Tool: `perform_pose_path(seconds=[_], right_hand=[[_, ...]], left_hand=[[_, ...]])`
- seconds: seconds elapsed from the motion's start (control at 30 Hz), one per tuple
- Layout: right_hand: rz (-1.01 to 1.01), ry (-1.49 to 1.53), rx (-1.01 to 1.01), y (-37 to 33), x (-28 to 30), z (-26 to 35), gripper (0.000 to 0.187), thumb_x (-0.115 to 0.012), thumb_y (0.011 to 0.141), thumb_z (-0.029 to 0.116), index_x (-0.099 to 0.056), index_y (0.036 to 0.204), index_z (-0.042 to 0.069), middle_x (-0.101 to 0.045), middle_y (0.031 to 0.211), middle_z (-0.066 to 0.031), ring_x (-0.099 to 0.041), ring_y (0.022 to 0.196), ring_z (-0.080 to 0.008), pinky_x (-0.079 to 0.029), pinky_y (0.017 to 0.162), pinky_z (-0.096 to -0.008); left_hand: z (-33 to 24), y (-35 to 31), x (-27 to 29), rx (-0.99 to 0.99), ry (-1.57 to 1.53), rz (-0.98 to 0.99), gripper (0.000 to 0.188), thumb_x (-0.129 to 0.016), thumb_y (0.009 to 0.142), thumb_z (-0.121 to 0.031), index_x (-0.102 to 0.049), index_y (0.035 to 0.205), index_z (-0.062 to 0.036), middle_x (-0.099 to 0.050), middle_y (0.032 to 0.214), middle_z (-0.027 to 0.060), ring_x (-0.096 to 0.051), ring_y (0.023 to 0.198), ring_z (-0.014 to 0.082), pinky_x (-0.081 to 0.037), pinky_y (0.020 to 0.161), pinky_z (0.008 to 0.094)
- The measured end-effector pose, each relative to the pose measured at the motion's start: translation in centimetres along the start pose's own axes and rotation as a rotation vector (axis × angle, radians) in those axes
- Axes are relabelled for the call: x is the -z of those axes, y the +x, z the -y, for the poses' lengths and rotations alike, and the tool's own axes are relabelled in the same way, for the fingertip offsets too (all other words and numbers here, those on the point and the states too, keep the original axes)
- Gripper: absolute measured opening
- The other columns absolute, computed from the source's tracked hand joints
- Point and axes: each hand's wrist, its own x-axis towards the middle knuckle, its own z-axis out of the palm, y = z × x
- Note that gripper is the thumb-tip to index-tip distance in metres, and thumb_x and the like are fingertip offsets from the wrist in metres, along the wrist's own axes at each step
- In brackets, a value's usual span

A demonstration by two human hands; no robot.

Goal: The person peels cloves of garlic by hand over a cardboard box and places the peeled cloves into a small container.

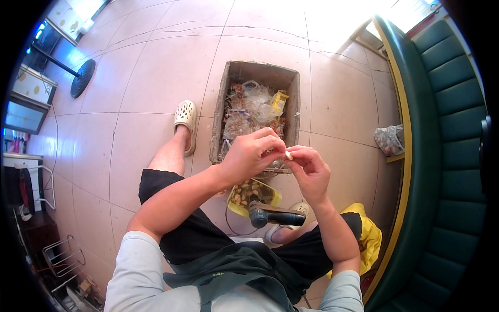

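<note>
A small pale piece that looks like a garlic clove (288, 155) is pinched between my two hands. My left hand (250, 154) closes its thumb and fingertips on one side of it. My right hand (313, 172) grips the other side with bent fingers. Both hands hover over the near edge of a worn cardboard box (220, 117) holding clear plastic bags, papery scraps and a yellow packet. Below them, between my legs, stands a yellow container (240, 210) with several pale brown cloves or pieces. A dark object with a rounded end (258, 215) partly covers it.
Along the right runs a green padded bench (436, 151) with a yellow edge. A filled plastic bag (391, 139) leans by it. Yellow plastic (370, 236) lies beside my right leg. At the left are a round black stand base (83, 78) and a wire rack (63, 256).
</note>
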Motion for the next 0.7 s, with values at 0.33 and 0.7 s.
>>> perform_pose_path(seconds=[0.33,0.7], right_hand=[[-0.007,0.043,0.003,-0.3,0.0,-0.3,0.021,-0.070,0.093,-0.013,-0.065,0.112,-0.004,-0.068,0.120,-0.0168,-0.070,0.109,-0.0209,-0.061,0.095,-0.0322],[-0.044,-0.027,0.001,0.0,0.2,-0.5,0.022,-0.072,0.091,-0.012,-0.064,0.110,-0.003,-0.067,0.120,-0.0158,-0.069,0.107,-0.0199,-0.060,0.092,-0.0308]], left_hand=[[0.2,0.1,0.3,-0.125,0.077,0.036,0.010,-0.077,0.087,-0.004,-0.071,0.094,-0.0060,-0.068,0.093,0.0077,-0.070,0.076,0.0267,-0.058,0.065,0.0347],[0.1,0.1,-0.2,-0.017,-0.026,0.103,0.013,-0.072,0.090,0.002,-0.063,0.098,-0.0039,-0.062,0.094,0.0099,-0.067,0.078,0.0256,-0.055,0.069,0.0336]])
